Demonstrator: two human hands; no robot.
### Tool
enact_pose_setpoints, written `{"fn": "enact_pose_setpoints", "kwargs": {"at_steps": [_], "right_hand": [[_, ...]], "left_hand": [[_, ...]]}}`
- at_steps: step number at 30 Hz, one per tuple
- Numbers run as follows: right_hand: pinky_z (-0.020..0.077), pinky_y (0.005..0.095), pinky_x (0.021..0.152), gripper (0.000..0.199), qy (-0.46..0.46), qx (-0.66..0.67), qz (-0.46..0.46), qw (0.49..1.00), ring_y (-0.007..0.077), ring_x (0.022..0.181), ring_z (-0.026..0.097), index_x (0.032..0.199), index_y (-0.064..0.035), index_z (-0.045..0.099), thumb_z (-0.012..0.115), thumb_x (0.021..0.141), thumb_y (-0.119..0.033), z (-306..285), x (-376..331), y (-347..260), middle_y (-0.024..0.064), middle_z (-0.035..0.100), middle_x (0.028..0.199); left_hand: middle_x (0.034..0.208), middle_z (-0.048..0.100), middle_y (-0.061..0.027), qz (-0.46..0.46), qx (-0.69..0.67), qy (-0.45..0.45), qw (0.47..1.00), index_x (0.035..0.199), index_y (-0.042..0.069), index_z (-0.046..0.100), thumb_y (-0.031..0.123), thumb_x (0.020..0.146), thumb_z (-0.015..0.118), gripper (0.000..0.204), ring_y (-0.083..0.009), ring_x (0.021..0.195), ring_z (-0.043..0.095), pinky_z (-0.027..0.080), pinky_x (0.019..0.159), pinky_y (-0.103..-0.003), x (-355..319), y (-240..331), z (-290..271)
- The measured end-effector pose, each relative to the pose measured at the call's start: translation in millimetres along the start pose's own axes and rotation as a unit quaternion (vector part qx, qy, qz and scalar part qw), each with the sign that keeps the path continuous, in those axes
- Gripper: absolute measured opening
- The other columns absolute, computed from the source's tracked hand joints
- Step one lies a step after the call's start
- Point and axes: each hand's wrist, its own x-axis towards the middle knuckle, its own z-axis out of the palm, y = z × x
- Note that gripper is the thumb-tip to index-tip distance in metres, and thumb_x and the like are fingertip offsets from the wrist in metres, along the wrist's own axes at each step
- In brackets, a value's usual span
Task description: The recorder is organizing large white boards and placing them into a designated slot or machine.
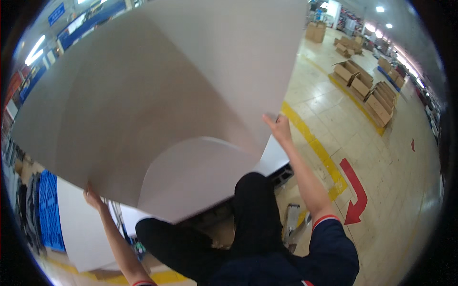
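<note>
The big sheet [129,95] looks smooth and matt, the boxes [361,86] cardboard, the floor [391,167] glossy.

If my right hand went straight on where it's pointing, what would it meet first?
Most likely the large grey sheet, whose edge your right hand holds, though depth is hard to judge.

Cardboard boxes [361,86] stand beyond a red floor arrow [360,194].
</note>
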Motion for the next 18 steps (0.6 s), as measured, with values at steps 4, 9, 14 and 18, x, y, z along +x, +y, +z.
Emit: {"fn": "enact_pose_setpoints", "kwargs": {"at_steps": [4, 9, 14, 18], "right_hand": [[0.0433, 0.0253, 0.064, 0.034, 0.006, 0.051, -0.002, 0.999, 0.0093, 0.069, 0.053, 0.079, 0.0030, 0.062, 0.070, 0.073, -0.029, -4, 14, 15, 0.0054, 0.063, 0.077], [0.0390, 0.0317, 0.087, 0.048, -0.015, -0.030, 0.065, 0.997, 0.0206, 0.096, 0.052, 0.102, 0.0068, 0.055, 0.067, 0.076, -0.032, -2, 9, -8, 0.0134, 0.058, 0.100], [0.0284, 0.0320, 0.097, 0.064, 0.117, 0.019, -0.040, 0.992, 0.0233, 0.112, 0.041, 0.125, 0.0074, 0.033, 0.059, 0.083, -0.033, -4, 7, 22, 0.0181, 0.044, 0.121], [0.0291, 0.0321, 0.096, 0.064, 0.109, 0.083, 0.005, 0.991, 0.0244, 0.113, 0.041, 0.128, 0.0052, 0.029, 0.055, 0.086, -0.034, -2, 22, 29, 0.0183, 0.042, 0.123]], "left_hand": [[0.103, 0.053, -0.0153, 0.069, -0.095, -0.087, 0.989, 0.118, -0.004, 0.040, 0.033, 0.074, 0.065, 0.063, -0.0235, 0.094, 0.051, 0.042, 0.080, -0.033, -5, -7, 15], [0.115, 0.048, -0.0172, 0.010, -0.060, -0.099, 0.993, 0.122, -0.001, 0.038, 0.031, 0.079, 0.062, 0.059, -0.0223, 0.106, 0.047, 0.036, 0.090, -0.035, 12, -13, -10], [0.090, 0.064, -0.0139, 0.087, 0.105, -0.017, 0.990, 0.122, 0.007, 0.039, 0.039, 0.080, 0.060, 0.057, -0.0180, 0.081, 0.058, 0.044, 0.072, -0.030, -2, -21, 19], [0.099, 0.060, -0.0175, 0.161, 0.099, 0.062, 0.980, 0.111, 0.002, 0.047, 0.043, 0.078, 0.060, 0.054, -0.0266, 0.086, 0.059, 0.044, 0.078, -0.034, -11, -3, 9]]}}
